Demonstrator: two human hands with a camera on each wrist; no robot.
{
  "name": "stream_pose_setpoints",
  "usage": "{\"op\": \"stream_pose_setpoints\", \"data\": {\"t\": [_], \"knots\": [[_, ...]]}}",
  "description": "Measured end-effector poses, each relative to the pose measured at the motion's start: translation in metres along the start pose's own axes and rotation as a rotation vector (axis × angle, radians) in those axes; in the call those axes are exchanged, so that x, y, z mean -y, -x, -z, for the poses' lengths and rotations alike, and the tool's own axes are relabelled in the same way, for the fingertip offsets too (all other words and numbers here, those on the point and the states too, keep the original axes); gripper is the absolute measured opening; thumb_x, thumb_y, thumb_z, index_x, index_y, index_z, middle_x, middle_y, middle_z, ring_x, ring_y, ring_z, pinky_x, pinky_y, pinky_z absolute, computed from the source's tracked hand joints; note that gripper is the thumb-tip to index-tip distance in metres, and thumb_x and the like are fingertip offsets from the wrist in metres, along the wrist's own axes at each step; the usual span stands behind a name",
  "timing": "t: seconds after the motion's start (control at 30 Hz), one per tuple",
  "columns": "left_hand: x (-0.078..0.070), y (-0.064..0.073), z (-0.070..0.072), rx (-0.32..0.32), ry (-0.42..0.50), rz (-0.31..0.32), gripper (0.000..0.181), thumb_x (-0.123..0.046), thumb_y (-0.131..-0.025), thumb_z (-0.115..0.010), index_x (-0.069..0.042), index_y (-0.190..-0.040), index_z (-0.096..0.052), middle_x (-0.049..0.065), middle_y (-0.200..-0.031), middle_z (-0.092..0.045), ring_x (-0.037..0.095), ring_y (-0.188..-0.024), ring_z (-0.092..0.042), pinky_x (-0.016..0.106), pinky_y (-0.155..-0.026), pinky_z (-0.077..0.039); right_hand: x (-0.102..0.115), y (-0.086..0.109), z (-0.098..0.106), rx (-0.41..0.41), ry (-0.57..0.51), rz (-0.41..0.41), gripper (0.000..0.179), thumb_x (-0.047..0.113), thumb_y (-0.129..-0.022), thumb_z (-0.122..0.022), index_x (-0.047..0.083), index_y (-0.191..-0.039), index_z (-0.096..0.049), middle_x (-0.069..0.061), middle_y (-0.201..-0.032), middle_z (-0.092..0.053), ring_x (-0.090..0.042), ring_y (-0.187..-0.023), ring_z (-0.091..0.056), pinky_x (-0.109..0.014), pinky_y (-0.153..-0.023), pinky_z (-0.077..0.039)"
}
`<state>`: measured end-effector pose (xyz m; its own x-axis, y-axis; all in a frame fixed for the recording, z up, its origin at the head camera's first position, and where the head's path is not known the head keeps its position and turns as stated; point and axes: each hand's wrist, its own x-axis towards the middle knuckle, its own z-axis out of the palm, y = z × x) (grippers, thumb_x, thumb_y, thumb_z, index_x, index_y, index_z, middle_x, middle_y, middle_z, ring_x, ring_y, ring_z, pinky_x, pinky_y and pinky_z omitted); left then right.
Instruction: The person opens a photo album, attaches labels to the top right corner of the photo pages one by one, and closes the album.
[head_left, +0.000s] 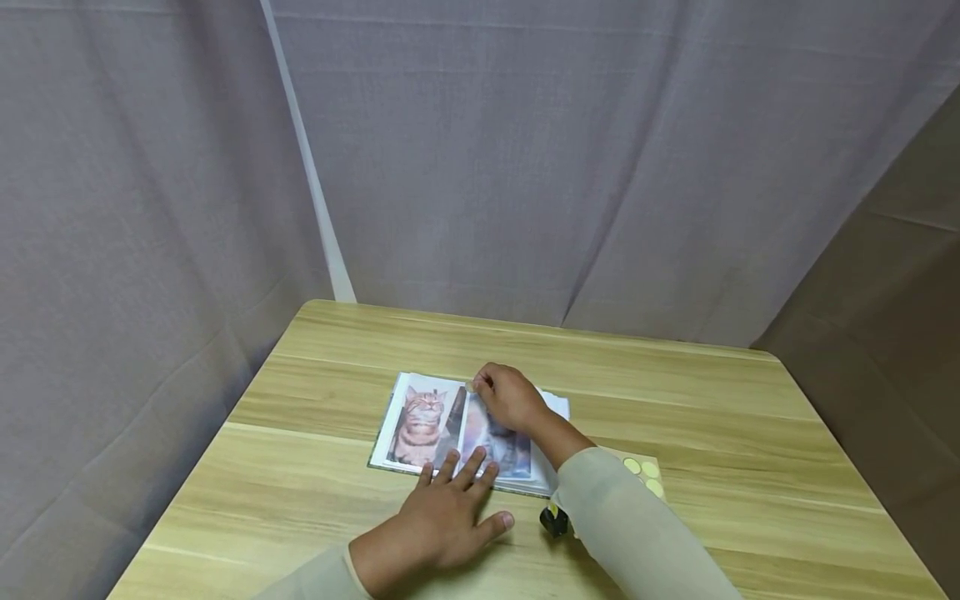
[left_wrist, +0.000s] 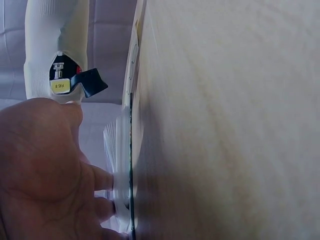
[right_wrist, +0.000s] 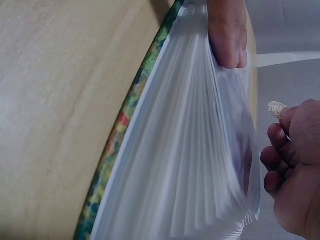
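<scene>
An open photo album (head_left: 381, 442) lies on the table, a picture of an orange cat (head_left: 422, 425) on its left page and a pastel-toned picture (head_left: 517, 454) on the right one. Fingers spread, my left hand (head_left: 446, 517) rests on the album's lower edge near the middle. Over the top of the right page, my right hand (head_left: 513, 400) pinches a small round gold sticker (right_wrist: 276, 109) between thumb and forefinger. Fine print shows on the sticker in the right wrist view. The right hand and forearm hide part of the right page.
A sheet of round yellow stickers (head_left: 651, 468) lies right of the album, partly under the right sleeve (head_left: 630, 517). A black strap end (head_left: 553, 522) hangs from that sleeve. The wooden table (head_left: 300, 500) is bordered by grey curtains (head_left: 480, 167).
</scene>
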<state>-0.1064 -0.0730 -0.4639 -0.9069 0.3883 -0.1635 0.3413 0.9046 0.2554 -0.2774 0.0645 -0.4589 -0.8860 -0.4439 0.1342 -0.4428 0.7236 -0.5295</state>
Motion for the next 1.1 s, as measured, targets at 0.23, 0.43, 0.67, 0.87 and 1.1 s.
{"op": "stream_pose_setpoints", "data": {"t": [0.23,0.43,0.67,0.87,1.1], "knots": [[0.0,0.0,-0.001,-0.002,-0.007,0.005,0.081,-0.074,-0.099,-0.029,-0.024,-0.163,-0.03,0.001,-0.169,-0.017,0.041,-0.152,-0.02,0.065,-0.117,-0.022,-0.003,-0.003,-0.003,0.031,0.004,-0.004,0.014,0.024,-0.107,-0.055,0.015,-0.104,-0.065,0.004,-0.091,-0.063,-0.014,-0.08,-0.057,-0.035,-0.075,-0.05],[0.0,0.0,-0.001,-0.011,-0.008,0.001,0.082,-0.075,-0.099,-0.029,-0.023,-0.163,-0.03,0.001,-0.169,-0.018,0.041,-0.151,-0.021,0.065,-0.117,-0.022,-0.003,-0.005,-0.005,0.045,0.021,-0.018,0.013,0.024,-0.107,-0.056,0.016,-0.103,-0.065,0.004,-0.091,-0.062,-0.014,-0.081,-0.056,-0.035,-0.076,-0.05],[0.0,0.0,-0.001,-0.002,-0.011,-0.001,0.082,-0.075,-0.099,-0.028,-0.023,-0.163,-0.03,0.001,-0.169,-0.017,0.041,-0.152,-0.021,0.065,-0.117,-0.022,-0.002,-0.01,-0.006,0.052,0.052,-0.025,0.013,0.025,-0.107,-0.056,0.017,-0.103,-0.065,0.004,-0.091,-0.062,-0.015,-0.082,-0.056,-0.036,-0.077,-0.05],[0.001,-0.001,-0.002,0.003,-0.004,0.0,0.083,-0.076,-0.099,-0.028,-0.024,-0.163,-0.03,0.0,-0.17,-0.017,0.04,-0.152,-0.02,0.065,-0.117,-0.021,-0.002,-0.014,-0.008,0.049,0.065,-0.025,0.014,0.026,-0.107,-0.056,0.016,-0.102,-0.065,0.003,-0.091,-0.062,-0.015,-0.082,-0.056,-0.037,-0.077,-0.05],[0.002,-0.002,-0.002,0.016,-0.002,0.001,0.083,-0.076,-0.099,-0.027,-0.024,-0.163,-0.029,0.0,-0.17,-0.016,0.04,-0.152,-0.019,0.066,-0.117,-0.021,-0.001,-0.016,-0.009,0.054,0.064,-0.032,0.015,0.026,-0.107,-0.055,0.016,-0.103,-0.065,0.002,-0.094,-0.063,-0.016,-0.085,-0.057,-0.038,-0.078,-0.05]]}}
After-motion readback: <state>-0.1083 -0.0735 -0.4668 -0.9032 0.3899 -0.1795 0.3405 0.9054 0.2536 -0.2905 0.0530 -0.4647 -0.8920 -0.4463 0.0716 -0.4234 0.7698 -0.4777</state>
